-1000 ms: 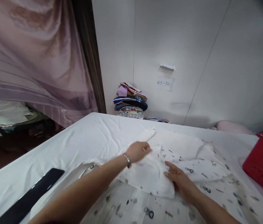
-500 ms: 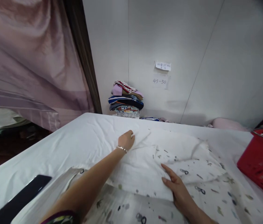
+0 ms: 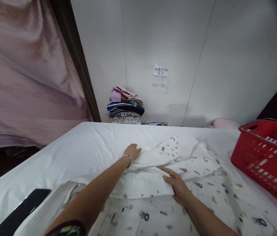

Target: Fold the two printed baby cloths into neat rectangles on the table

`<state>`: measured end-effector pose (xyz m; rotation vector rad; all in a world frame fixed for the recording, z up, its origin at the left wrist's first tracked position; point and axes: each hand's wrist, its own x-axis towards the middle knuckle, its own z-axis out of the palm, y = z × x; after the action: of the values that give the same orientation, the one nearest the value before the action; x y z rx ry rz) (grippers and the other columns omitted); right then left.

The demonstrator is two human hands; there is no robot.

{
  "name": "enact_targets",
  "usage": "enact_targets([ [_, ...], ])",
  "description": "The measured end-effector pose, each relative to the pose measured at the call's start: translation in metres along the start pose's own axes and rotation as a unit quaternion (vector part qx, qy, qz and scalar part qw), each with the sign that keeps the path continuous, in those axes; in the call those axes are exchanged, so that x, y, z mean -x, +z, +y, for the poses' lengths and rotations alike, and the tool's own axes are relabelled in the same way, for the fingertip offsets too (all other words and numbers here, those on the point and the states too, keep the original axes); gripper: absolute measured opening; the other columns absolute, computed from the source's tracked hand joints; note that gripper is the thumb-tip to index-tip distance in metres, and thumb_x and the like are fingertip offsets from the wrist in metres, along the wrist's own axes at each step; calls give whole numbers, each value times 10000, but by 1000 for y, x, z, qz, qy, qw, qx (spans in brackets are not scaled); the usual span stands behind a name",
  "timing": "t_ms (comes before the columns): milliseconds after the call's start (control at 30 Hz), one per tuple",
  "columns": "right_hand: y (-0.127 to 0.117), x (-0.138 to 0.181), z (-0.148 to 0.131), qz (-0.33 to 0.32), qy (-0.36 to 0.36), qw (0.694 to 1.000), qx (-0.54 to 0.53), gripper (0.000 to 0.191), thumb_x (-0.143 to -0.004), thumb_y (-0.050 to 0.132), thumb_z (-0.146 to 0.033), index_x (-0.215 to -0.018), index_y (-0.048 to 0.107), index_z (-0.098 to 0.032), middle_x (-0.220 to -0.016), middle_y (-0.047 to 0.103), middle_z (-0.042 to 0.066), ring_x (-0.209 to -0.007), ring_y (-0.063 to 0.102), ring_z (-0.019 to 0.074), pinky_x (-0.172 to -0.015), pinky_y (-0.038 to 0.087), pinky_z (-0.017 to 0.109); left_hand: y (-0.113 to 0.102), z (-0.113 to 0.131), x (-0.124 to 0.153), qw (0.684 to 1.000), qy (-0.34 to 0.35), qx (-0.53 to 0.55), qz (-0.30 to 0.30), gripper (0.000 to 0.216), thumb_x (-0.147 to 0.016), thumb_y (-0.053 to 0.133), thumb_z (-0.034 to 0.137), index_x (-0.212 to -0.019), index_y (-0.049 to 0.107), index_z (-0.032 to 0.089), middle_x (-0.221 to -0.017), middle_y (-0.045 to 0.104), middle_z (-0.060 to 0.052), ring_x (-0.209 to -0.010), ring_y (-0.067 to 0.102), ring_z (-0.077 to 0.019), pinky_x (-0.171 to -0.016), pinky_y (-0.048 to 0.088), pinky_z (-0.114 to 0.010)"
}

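A thin white muslin cloth, printed with small dark and grey motifs, lies partly folded and rumpled on the white-covered table. My left hand, wearing a bracelet, rests palm down at the far left edge of the folded part, its fingers loosely stretched out. At the right end of the folded flap is my right hand. Its thumb and index finger are about a ridge of the cloth; the other fingers are mostly hidden. One printed corner of the cloth is turned over on the far side.
A red plastic basket with a wire handle stands at the right. A black flat object lies at the near left. Folded clothes are stacked by the wall behind the table. A pink curtain hangs at the left.
My left hand has loosened its closed grasp and its fingers are straighter. The printed corner has flipped to the far side, and the flap has bunched up. The view has turned right.
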<state>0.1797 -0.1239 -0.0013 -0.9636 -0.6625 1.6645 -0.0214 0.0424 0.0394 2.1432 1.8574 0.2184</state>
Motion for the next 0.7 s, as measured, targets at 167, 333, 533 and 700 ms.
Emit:
enact_targets([
  [167,0,3,-2,-48,-3,999,10,507,-627,728,-268,-1114,595,-226,-1053,645,45,-931,590,209,-819,435,338,10,6,-26,999,-36,0,-9,445,-720,542,395,-1069,551,119,-1194,532,-189,-1096,505,-295,-863,396,-360],
  [333,-10,2,1,-73,3,997,24,509,-568,664,-135,-1068,635,-224,-964,663,22,-791,599,166,-663,456,253,14,16,-33,997,-56,45,-22,238,-657,593,244,-875,610,150,-980,654,-132,-903,609,-241,-712,440,-281],
  [533,-8,6,2,-155,0,988,26,473,-492,522,-67,-918,682,-192,-618,637,5,-506,547,135,-518,448,266,-43,-3,-31,989,-55,108,82,176,-753,484,262,-864,566,154,-884,650,-60,-802,589,-154,-627,418,-214],
  [700,24,22,-15,-133,-51,981,129,410,-575,623,-121,-969,650,-229,-667,641,-8,-552,566,138,-580,456,286,-110,-15,19,946,41,194,255,238,-787,440,349,-948,511,189,-765,609,10,-681,542,-119,-591,391,-202],
])
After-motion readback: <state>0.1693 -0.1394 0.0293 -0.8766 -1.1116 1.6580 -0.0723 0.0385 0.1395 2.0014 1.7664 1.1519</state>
